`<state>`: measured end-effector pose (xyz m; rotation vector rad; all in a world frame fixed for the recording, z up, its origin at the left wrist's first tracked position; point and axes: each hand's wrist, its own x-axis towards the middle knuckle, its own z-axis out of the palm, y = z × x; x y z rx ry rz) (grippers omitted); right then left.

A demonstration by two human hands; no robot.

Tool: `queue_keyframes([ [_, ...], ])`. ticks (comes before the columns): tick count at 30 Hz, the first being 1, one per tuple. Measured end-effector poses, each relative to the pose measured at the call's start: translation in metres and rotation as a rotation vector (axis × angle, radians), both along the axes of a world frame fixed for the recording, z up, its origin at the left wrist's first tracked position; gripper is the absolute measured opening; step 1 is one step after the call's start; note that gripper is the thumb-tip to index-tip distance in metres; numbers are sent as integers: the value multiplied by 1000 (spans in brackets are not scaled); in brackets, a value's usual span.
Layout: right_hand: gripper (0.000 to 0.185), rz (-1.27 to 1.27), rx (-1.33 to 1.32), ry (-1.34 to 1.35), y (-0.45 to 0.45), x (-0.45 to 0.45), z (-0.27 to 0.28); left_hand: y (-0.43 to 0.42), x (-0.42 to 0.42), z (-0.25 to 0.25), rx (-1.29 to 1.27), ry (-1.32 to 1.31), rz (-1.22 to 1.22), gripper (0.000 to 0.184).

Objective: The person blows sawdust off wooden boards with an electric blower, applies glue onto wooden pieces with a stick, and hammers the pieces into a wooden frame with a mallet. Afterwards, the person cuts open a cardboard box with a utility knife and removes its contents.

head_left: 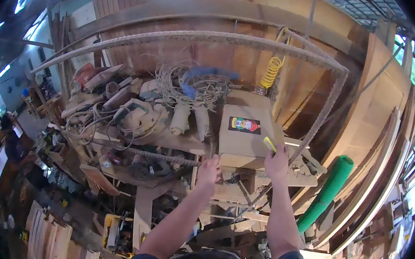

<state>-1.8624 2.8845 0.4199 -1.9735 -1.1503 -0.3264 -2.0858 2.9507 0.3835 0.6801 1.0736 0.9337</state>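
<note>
A closed cardboard box (244,143) with a dark, colourful label (244,125) on top rests on the cluttered bench. At its front right corner my right hand (276,163) is closed around a small yellow tool (269,144), which points up and left over the box's edge. My left hand (209,170) is beside the box's front left corner, its fingers closed; what they hold, if anything, is too small to make out.
Dusty tools and cables (136,119) crowd the bench at the left, with tangled wire (193,88) behind. A rope (173,35) spans above. A yellow coiled hose (272,72) hangs behind the box. At the right lean a green roll (326,193) and long boards (372,183).
</note>
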Motion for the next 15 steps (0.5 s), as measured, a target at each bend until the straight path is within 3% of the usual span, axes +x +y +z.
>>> queue_keyframes([
  [3, 21, 36, 21, 24, -7, -11, 10, 24, -9, 7, -109, -73, -182, 45],
  [7, 23, 77, 70, -65, -10, -16, 11, 34, -19, 23, -47, -73, -344, 39],
  [15, 25, 88, 72, -66, -11, -12, 7, 54, -16, 49, 118, 38, -338, 30],
])
